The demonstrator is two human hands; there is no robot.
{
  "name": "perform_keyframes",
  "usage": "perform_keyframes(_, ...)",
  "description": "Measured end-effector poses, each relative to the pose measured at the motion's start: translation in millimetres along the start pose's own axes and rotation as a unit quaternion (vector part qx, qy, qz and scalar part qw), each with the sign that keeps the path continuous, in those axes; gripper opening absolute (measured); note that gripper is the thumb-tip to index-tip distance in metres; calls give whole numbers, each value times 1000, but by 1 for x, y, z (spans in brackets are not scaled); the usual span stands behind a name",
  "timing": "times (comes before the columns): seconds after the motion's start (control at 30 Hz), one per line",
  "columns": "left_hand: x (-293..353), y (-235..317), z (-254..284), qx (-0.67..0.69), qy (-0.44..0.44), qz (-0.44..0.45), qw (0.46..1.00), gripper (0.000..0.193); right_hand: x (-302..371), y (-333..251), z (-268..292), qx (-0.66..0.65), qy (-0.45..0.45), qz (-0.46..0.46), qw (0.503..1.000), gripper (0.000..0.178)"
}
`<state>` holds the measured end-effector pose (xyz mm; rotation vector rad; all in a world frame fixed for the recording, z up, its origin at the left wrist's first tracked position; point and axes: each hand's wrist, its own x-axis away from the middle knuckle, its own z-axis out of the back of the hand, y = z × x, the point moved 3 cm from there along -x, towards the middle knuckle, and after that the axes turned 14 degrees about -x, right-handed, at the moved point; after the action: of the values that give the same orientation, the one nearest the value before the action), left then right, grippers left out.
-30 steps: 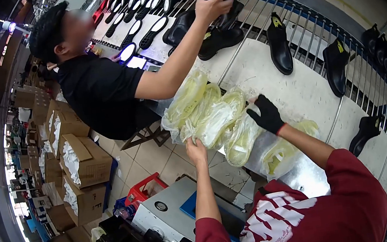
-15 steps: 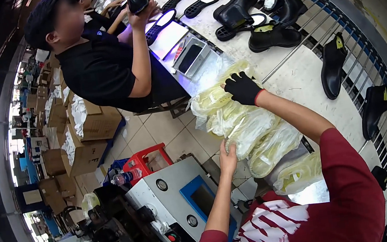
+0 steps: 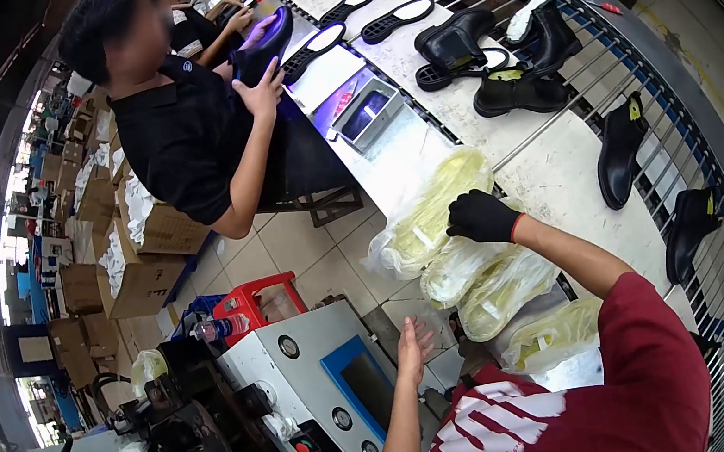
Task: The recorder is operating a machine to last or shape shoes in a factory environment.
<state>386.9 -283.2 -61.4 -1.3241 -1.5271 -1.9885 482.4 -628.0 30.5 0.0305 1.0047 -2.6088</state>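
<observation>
Along the near edge of the worktop, at least four see-through bags lie in a slanting row, with flat yellow things inside. The top three touch and lap over each other, and the ends of some poke out past the edge, over the floor. The lowest bag lies a little lower, partly on a shiny plate.

The right hand, in a black glove, is over the top bag at its lower side. Its fingers are curled, but I cannot tell if they pinch the plastic or just rest on it. The left hand is bare, with its fingers spread and nothing in it. It is off the worktop, just beside the white machine.

The bags look filled, and they are already set down side by side. No bag is lifted off the worktop. The row looks a bit messy, and I cannot tell if more is left to do to it.

Near the far edge, black shoes stand or lie with no bags on them. Past the bags are a gray tray and some soles. By the upper left end, another person holds a dark shoe.
</observation>
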Motion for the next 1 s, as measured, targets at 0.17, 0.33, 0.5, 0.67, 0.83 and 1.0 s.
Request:
perform_keyframes(0.17, 17, 5, -25, 46, -26, -14, 999, 98, 126, -17, 12, -54, 575, -216, 788, 29)
perform_keyframes(0.33, 1, 58, -34, 28, -6, -85, 996, 104, 247, -71, -97, -452, 584, -523, 425, 45)
perform_keyframes(0.5, -46, 109, -46, 4, -16, -146, 989, 82, 193, -103, -175, -693, 484, -396, 358, 72)
perform_keyframes(0.67, -52, 127, -34, -13, -27, -116, 993, 65, 160, -98, -202, -672, 476, -423, 378, 70)
perform_keyframes(0.83, -37, 115, -1, -174, -11, -166, 971, 78, 201, -145, -195, -677, 453, -446, 370, 47)
perform_keyframes(1.0, -10, 21, 33, -198, 198, -257, 925, 79, 194, -196, -196, -795, 117, -421, 421, 23)
